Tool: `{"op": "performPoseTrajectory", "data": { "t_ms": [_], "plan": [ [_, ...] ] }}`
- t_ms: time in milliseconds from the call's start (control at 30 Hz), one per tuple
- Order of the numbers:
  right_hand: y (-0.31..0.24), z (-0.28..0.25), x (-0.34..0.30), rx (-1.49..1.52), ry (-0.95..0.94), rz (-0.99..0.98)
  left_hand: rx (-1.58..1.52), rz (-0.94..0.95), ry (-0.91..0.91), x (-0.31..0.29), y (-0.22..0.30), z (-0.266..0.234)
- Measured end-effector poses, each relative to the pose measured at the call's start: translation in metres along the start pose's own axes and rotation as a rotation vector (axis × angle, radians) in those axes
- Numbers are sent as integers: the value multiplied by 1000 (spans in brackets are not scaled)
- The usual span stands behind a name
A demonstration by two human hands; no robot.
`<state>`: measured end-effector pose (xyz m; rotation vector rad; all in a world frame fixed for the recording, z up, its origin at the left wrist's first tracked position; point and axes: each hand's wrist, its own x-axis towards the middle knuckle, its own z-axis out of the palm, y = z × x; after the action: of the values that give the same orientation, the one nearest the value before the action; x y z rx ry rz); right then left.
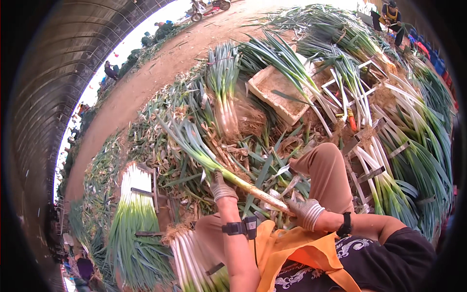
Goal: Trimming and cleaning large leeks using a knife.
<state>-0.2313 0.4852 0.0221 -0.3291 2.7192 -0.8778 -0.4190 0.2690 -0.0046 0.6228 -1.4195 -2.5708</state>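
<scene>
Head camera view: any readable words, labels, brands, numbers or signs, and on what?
None can be read.
Long green-and-white stalk: no label visible.
Black short-sleeved shirt: white scroll pattern, no legible letters.
Black strapped device on left wrist: no legible marking.
Distant pale scooter: too small to read.
</scene>
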Motion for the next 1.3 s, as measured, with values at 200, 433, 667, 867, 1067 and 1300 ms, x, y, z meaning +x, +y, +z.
{"op": "performPoseTrajectory", "data": {
  "t_ms": [200, 433, 667, 867, 1067, 1300],
  "plan": [
    [-16, -10, 19, 503, -185, 114, -221, -105, -370, -31, 43, 6],
    [-52, -7, 72, 851, -299, 64, -211, 79, -343, -78, 70, 24],
    [-47, -3, 50, 1032, -351, -70, -471, -228, -541, -82, 64, 9],
    [-54, -27, 35, 917, -420, -31, -464, -510, -533, -90, 18, -28],
    [-44, 3, 37, 808, -156, -154, 10, -20, -375, -123, 68, -10],
    [-47, 32, 42, 725, 36, -191, 1349, 269, -345, -138, 139, 4]
  ]
}}
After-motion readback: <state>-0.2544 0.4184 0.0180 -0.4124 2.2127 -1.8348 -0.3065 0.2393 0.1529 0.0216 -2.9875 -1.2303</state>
